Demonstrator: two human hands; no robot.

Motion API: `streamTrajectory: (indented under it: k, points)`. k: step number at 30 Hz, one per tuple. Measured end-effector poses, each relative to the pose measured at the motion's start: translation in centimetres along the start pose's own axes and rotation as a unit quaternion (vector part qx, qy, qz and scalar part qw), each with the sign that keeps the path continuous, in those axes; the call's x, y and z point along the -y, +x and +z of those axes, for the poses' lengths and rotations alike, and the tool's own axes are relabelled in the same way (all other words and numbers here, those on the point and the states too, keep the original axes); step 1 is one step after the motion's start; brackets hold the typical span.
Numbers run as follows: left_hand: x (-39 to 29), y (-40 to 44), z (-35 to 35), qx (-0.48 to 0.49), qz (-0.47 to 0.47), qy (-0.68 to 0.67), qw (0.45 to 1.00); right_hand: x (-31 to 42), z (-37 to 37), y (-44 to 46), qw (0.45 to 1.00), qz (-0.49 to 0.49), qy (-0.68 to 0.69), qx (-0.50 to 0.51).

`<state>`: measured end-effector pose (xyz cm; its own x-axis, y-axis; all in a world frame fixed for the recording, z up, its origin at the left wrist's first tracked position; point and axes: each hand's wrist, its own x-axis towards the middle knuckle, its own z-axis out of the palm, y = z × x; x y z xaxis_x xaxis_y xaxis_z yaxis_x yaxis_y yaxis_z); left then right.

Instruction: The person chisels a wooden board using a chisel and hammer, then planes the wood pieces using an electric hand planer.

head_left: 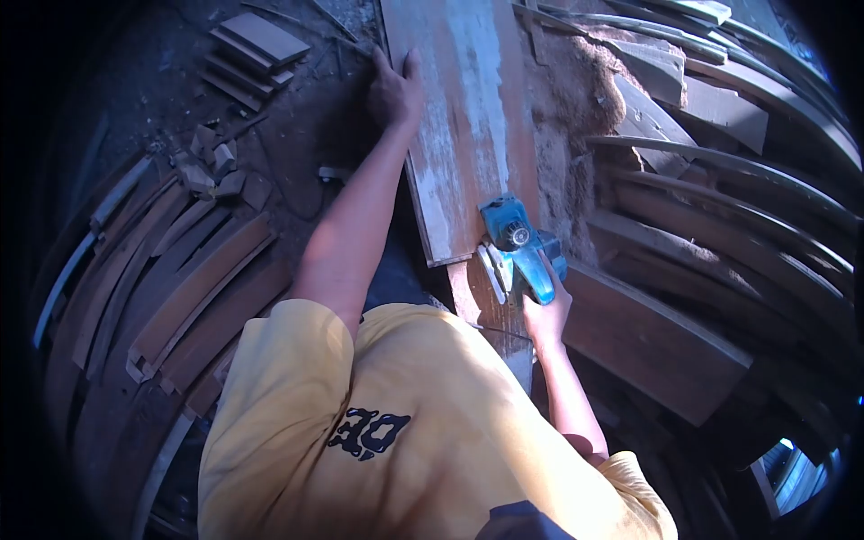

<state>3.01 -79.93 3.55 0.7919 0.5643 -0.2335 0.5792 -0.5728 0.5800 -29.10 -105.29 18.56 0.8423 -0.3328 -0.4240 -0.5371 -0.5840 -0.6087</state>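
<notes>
My right hand [547, 315] is wrapped round the rear handle of a blue electric planer [520, 241]. The planer sits at the near end of a long wooden board [454, 162], over its right corner, tilted a little. Pale, whitish streaks run along the board's brown face. Farther up, my left hand [396, 90] is at the board's left edge, thumb and a finger showing apart against it; its other fingers are partly in shadow. Beneath the near end, a wooden support [495, 328] shows.
Stacked flat wood pieces [256, 54] and small offcuts [214, 166] lie at upper left. Curved planks [193, 292] are piled at left, with more curved pieces [720, 193] at right. Sawdust [562, 99] heaps along the board's right side. A thick beam [648, 342] lies right of my right hand.
</notes>
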Motion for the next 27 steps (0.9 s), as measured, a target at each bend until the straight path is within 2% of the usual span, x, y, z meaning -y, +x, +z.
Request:
streamTrajectory:
  k: [3,5,9,11,14,17,21,24,27]
  points:
    - [0.1,-0.3,-0.3,0.007,0.004,-0.017,1.0,4.1,0.4,3.5,1.0,0.019,0.008,0.011]
    - [0.4,0.1,0.0,0.02,-0.004,-0.083,0.996,6.8,1.0,6.0,0.999,0.032,0.016,0.013]
    - [0.1,0.2,-0.6,0.046,-0.042,-0.116,0.991,10.1,2.8,11.2,0.999,-0.043,0.024,-0.013]
    - [0.5,0.2,0.1,-0.007,0.002,-0.127,0.992,11.5,3.8,13.9,0.996,-0.072,0.031,-0.032]
    - [1.0,0.3,0.7,-0.023,0.024,-0.154,0.987,14.8,4.3,17.5,0.994,-0.104,0.0,-0.036]
    - [0.6,0.2,0.1,0.004,-0.002,-0.127,0.992,16.2,5.0,20.1,0.985,-0.161,-0.003,-0.065]
    - [0.5,0.1,-0.3,0.03,-0.03,-0.108,0.993,18.3,6.2,24.1,0.98,-0.183,-0.006,-0.082]
    - [0.8,-0.3,-0.1,-0.001,0.008,-0.116,0.993,20.9,6.5,27.5,0.984,-0.161,-0.018,-0.08]
    - [0.3,-0.1,-1.3,0.055,-0.026,-0.129,0.99,23.6,6.8,29.8,0.981,-0.168,-0.029,-0.096]
